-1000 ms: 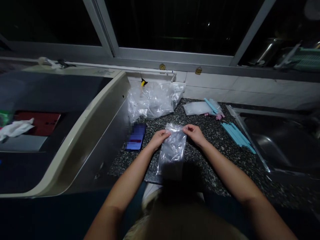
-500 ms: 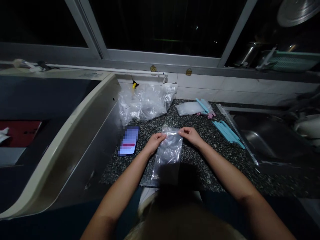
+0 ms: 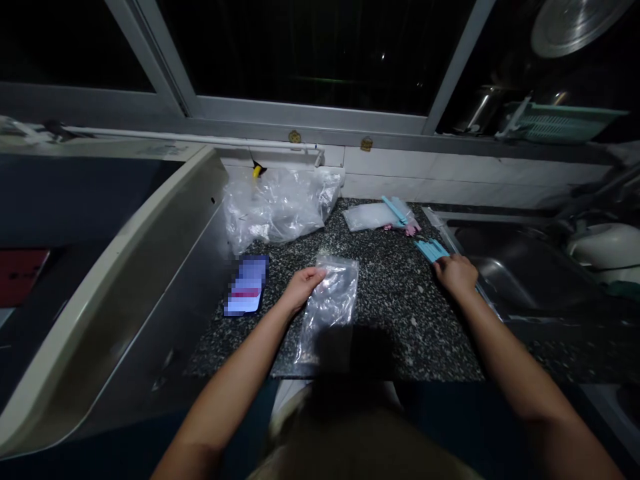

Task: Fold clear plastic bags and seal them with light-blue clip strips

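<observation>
Change since the earlier frames:
- right hand (image 3: 455,273): has left the bag's upper right corner and now lies on the light-blue strips (image 3: 430,250) at the table's right edge. Its fingers are bent over them, and a firm grip cannot be told.
- left hand (image 3: 305,283): unchanged, thumb and fingers still pinched on the upper left corner of the clear zip bag (image 3: 327,307).
- Bag: was stretched between two hands, now held at one corner only.

Surface and room, near to far:
- table (image 3: 400,300): dark speckled stone with a straight front edge. The person's forearms cross it from below.
- phone (image 3: 246,287): lies flat to the left of the bag, near the left hand, with its screen lit.
- cream-rimmed appliance (image 3: 125,267): at far left, its steel side wall against the table's left edge.
- sink (image 3: 505,267): steel, sunk in at the right, just beyond the strips.
- white pot (image 3: 607,247): stands at the far right behind the sink.
- flat stack of small bags (image 3: 370,215): at the rear of the table, with a blue strip and pink pieces at its right end.
- heap of crumpled clear plastic (image 3: 275,207): at rear left, against the tiled wall (image 3: 450,180).
- window frame (image 3: 310,110): grey metal, the panes black.
- green rack (image 3: 555,123): on the ledge at upper right, with a metal lid (image 3: 570,23) above it.

Bag, appearance:
- Small, oblong, transparent and wrinkled, with glints on the film.
- Lies flat at table centre, its long side running towards the person.
- The lower end reaches the front edge, in shadow.
</observation>
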Demonstrator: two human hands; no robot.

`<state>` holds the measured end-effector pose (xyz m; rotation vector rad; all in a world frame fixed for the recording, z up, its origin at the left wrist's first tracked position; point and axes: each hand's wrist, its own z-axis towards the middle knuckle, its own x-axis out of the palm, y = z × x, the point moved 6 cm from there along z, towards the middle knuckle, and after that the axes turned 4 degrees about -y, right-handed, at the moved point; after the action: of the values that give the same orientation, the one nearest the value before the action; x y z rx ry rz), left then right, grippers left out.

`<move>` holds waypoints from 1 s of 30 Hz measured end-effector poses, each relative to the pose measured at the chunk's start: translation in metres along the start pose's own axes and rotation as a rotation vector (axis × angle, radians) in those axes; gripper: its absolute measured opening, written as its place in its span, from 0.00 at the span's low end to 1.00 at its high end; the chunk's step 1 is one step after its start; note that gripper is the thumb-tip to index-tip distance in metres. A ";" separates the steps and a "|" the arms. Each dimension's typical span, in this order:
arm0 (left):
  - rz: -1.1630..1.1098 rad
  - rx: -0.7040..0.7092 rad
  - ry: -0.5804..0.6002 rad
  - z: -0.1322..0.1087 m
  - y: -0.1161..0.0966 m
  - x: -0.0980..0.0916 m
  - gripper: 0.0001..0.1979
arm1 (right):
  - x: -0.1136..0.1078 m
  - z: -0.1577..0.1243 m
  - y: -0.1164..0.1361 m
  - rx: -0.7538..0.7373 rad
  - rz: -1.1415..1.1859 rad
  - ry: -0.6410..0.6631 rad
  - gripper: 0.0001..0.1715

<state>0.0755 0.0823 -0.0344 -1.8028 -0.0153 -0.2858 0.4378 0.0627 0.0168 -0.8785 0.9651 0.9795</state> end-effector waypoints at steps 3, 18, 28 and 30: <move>0.017 -0.001 -0.006 -0.001 -0.002 -0.001 0.23 | 0.004 -0.007 0.009 -0.084 -0.030 -0.006 0.19; -0.045 0.002 0.000 -0.002 -0.004 0.001 0.19 | 0.004 -0.002 0.073 -0.044 1.129 0.155 0.16; -0.059 -0.074 0.058 -0.004 -0.004 0.005 0.13 | -0.046 -0.031 0.165 -0.213 1.401 0.362 0.16; -0.063 -0.083 0.063 -0.005 -0.004 0.006 0.13 | -0.047 -0.035 0.175 -0.228 1.406 0.378 0.16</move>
<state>0.0798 0.0781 -0.0284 -1.8769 -0.0161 -0.3933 0.2532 0.0729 0.0211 -0.4726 1.8873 2.1727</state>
